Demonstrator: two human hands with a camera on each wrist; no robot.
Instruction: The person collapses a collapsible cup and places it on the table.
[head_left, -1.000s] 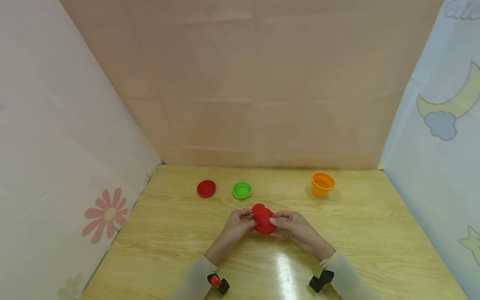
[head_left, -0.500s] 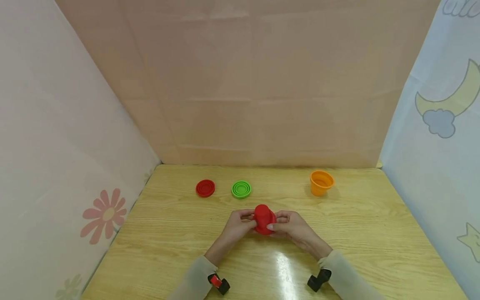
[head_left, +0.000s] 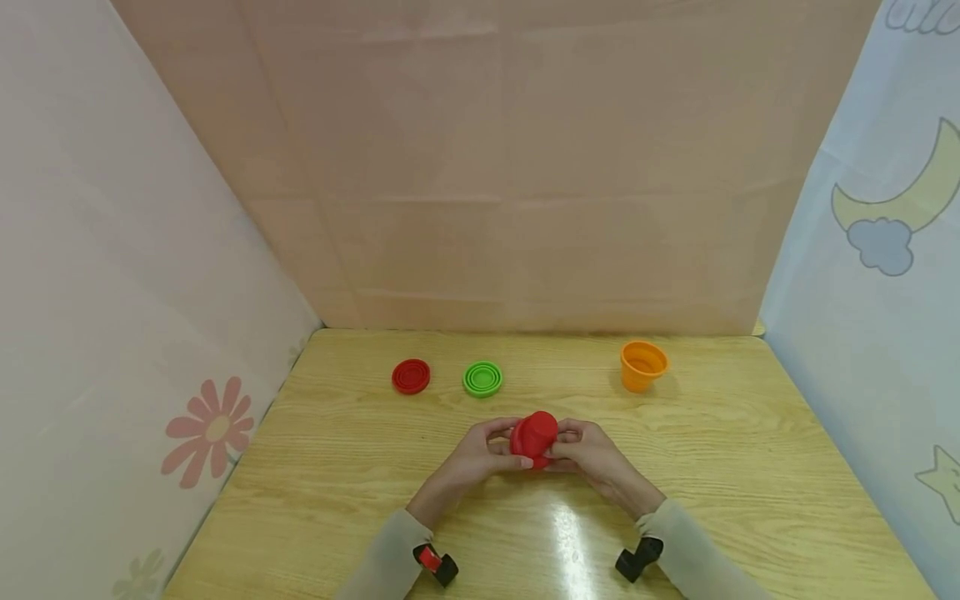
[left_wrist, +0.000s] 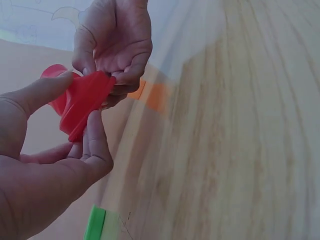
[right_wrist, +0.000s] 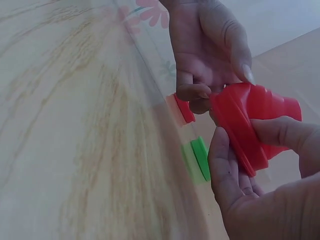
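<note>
Left hand point(head_left: 472, 457) and right hand point(head_left: 596, 460) are both curled in a pinch on a red cup point(head_left: 540, 432), its wall pressed by the thumbs and its rim supported by the fingers. This cup is held in the lower middle of the head frame, tilted, with its narrow base turned upward. Farther back on the surface point(head_left: 300, 500), a dark red ringed disc point(head_left: 411, 377) is seen left of centre, a green ringed disc point(head_left: 482, 379) near the middle, and an upright orange cup point(head_left: 642, 368) toward the right.
</note>
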